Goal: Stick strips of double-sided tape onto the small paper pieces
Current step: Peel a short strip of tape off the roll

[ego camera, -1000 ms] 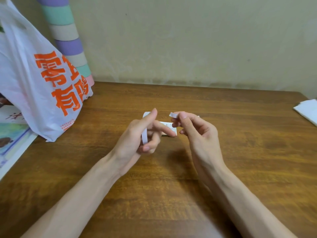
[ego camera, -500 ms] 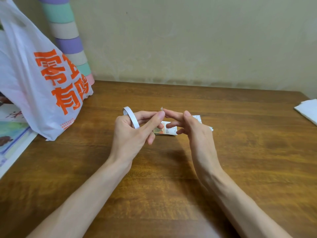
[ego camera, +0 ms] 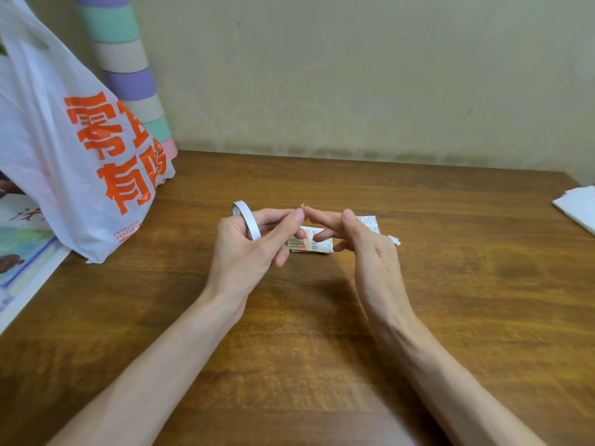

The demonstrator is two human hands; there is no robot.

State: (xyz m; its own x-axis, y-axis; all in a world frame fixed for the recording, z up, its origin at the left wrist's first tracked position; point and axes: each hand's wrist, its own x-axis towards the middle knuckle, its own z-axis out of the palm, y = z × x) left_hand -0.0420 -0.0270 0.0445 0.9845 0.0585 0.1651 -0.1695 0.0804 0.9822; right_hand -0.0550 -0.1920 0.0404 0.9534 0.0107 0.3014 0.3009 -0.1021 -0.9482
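- The wooden table (ego camera: 322, 333) spreads brown and grained beneath both hands.
- A folded printed paper piece (ego camera: 310, 244) lies flat between the left hand (ego camera: 248, 249) and the right hand (ego camera: 367, 252), partly covered by fingers.
- A second printed piece (ego camera: 370, 222) shows just behind the right hand.
- A small white scrap (ego camera: 394, 240) lies just right of the right hand.
- A white plastic bag (ego camera: 64, 162) with orange characters sits well left of the left hand, partly over printed sheets (ego camera: 22, 252).
- A stack of white paper (ego camera: 579, 204) lies far right of the right hand.

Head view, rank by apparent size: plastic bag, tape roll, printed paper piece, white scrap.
plastic bag, largest
tape roll and printed paper piece: about alike, both partly hidden, so unranked
white scrap, smallest
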